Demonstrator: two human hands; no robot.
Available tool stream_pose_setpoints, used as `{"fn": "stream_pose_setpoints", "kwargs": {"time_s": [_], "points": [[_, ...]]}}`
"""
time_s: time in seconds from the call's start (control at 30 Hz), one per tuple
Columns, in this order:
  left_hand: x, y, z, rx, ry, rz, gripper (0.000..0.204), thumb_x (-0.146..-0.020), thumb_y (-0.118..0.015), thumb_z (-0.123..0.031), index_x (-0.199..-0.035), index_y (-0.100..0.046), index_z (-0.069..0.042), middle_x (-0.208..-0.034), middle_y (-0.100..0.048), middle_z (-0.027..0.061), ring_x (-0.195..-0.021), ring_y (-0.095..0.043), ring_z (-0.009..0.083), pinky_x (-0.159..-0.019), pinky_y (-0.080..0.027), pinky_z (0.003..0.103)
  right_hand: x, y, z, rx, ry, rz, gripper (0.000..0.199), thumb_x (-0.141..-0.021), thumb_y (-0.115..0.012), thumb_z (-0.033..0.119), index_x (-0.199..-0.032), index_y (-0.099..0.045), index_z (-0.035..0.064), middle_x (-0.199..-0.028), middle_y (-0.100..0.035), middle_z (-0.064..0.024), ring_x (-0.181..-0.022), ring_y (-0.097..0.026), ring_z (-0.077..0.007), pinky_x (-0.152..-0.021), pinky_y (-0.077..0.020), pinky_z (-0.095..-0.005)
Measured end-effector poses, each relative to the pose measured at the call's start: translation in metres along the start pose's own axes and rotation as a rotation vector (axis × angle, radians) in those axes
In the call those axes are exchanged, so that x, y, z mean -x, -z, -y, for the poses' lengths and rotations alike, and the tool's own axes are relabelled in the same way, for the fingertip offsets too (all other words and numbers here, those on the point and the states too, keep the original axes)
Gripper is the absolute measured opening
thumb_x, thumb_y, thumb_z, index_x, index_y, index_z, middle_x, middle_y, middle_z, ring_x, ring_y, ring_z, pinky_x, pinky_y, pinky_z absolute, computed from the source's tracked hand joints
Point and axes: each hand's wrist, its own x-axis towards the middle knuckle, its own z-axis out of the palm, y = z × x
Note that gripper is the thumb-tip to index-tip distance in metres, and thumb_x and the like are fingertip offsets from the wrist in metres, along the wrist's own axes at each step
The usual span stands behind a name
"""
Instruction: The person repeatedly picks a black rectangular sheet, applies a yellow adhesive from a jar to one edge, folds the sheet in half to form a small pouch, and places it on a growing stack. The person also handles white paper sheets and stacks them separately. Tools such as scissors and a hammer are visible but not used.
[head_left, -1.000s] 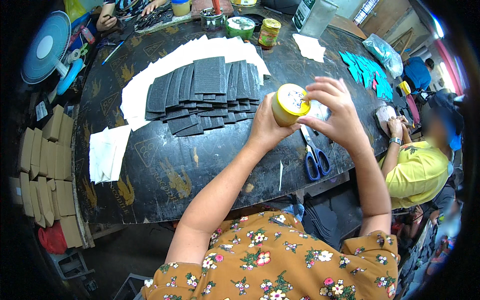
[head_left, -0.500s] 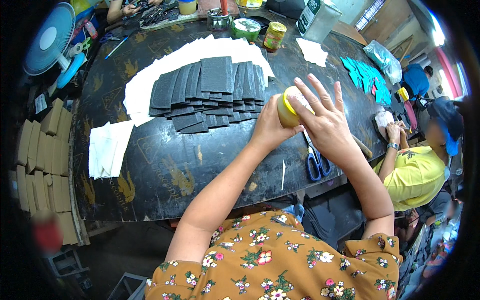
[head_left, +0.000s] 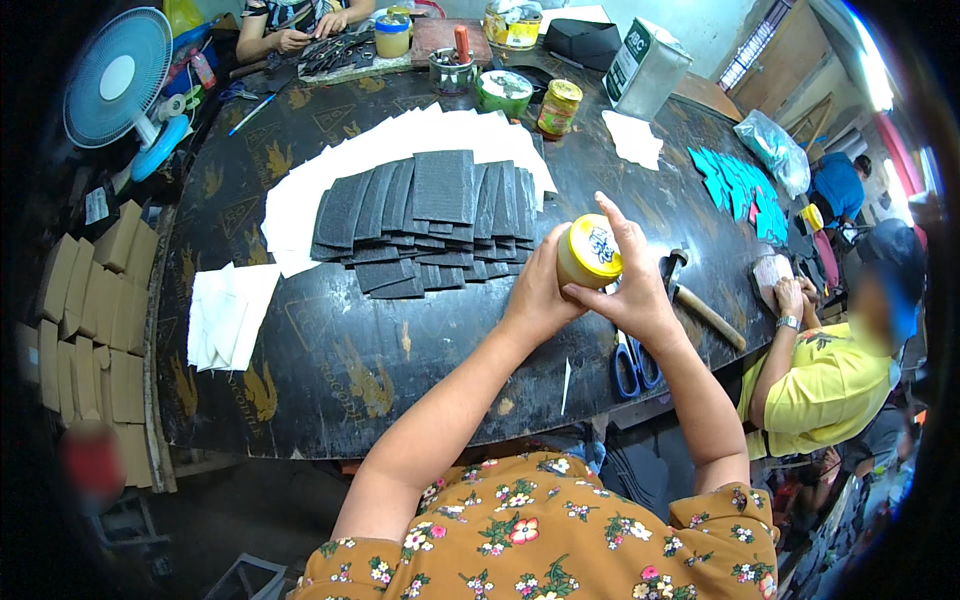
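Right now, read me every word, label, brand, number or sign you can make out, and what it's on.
I won't copy wording, but it stands here:
Metal can: large letters, readable; smaller print isn't.
Black tabletop: worn letters beside yellowish figures, partly readable.
Yellow lid on the held jar: dark marks, too unclear to read.
Labelled jar near the can: print too small to read.

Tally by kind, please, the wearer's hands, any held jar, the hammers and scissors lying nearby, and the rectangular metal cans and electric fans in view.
Hands (left hand, right hand): 2
Yellow-lidded jar: 1
Wooden-handled hammer: 1
Blue-handled scissors: 1
Rectangular metal can: 1
Electric fan: 1
Total: 7
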Motion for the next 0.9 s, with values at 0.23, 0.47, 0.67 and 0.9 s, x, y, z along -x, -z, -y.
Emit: {"fn": "stream_pose_setpoints", "kwargs": {"time_s": [0.23,0.47,0.67,0.9], "points": [[0.004,0.004,-0.004,-0.104,-0.031,-0.084,0.099,-0.086,-0.09,-0.017,-0.166,-0.034,-0.005,-0.157,-0.055,0.0264,-0.146,-0.056,0.0431,-0.124,-0.043,0.048,-0.052,0.009,-0.055,0.008,0.069,-0.397,0.111,-0.073,-0.095,0.017,-0.168,-0.039,0.0062,-0.156,-0.056,-0.0236,-0.142,-0.058,-0.0386,-0.121,-0.045,-0.0477],[0.005,0.006,-0.007,-0.144,-0.034,-0.037,0.066,-0.093,-0.081,-0.017,-0.152,-0.055,-0.004,-0.14,-0.062,0.0203,-0.127,-0.064,0.038,-0.113,-0.05,0.046,-0.149,0.001,-0.122,0.268,-0.103,-0.544,0.115,-0.075,-0.096,0.027,-0.171,-0.035,0.0145,-0.145,-0.061,-0.0242,-0.135,-0.061,-0.0431,-0.115,-0.0493,-0.0509],[0.006,0.006,-0.002,-0.121,-0.04,-0.036,0.051,-0.092,-0.079,-0.01,-0.14,-0.064,-0.003,-0.132,-0.065,0.0181,-0.119,-0.066,0.0353,-0.107,-0.053,0.045,-0.198,-0.038,-0.164,0.213,-0.161,-0.565,0.12,-0.081,-0.096,0.034,-0.174,-0.024,0.0146,-0.152,-0.058,-0.0297,-0.141,-0.057,-0.0454,-0.118,-0.0475,-0.0509],[-0.003,0.008,-0.007,0.014,-0.108,-0.282,0.053,-0.095,-0.071,-0.002,-0.145,-0.055,-0.001,-0.134,-0.059,0.019,-0.109,-0.069,0.0324,-0.102,-0.055,0.044,-0.123,-0.065,-0.147,-0.076,-0.062,-0.584,0.094,-0.106,-0.076,0.03,-0.173,-0.019,-0.0025,-0.173,-0.036,-0.0289,-0.159,-0.041,-0.0376,-0.129,-0.0337,-0.0483]]}}
